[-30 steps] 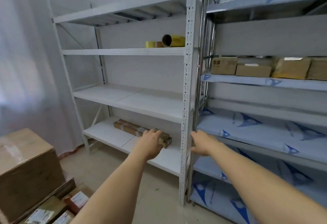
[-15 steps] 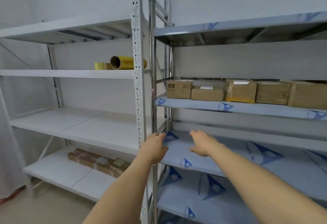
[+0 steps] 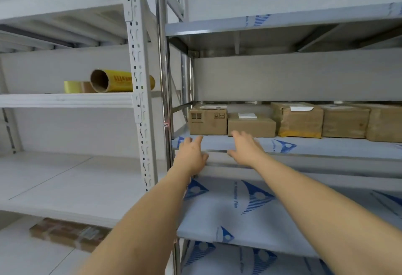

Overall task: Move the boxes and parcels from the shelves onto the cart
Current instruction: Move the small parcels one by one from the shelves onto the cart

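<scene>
Left hand (image 3: 191, 155) fingers (image 3: 196, 141) are spread wide and hold nothing, reaching twd the printed box (image 3: 208, 120) at 12 o'clock. Right hand (image 3: 245, 147) fingers (image 3: 236, 134) are also wide, just under the flat box (image 3: 251, 126). Both boxes stand on the blue shelf (image 3: 326, 147). More parcels (image 3: 299, 120) sit at 3 o'clock; a yellow roll (image 3: 119, 80) at 10 o'clock.

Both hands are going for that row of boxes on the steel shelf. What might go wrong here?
1. The boxes sit packed side by side; pulling one may drag its neighbour off the shelf.
2. The left hand is close to the steel post and could knock it.
3. The right hand is open, so a hasty grab might slip.
</scene>
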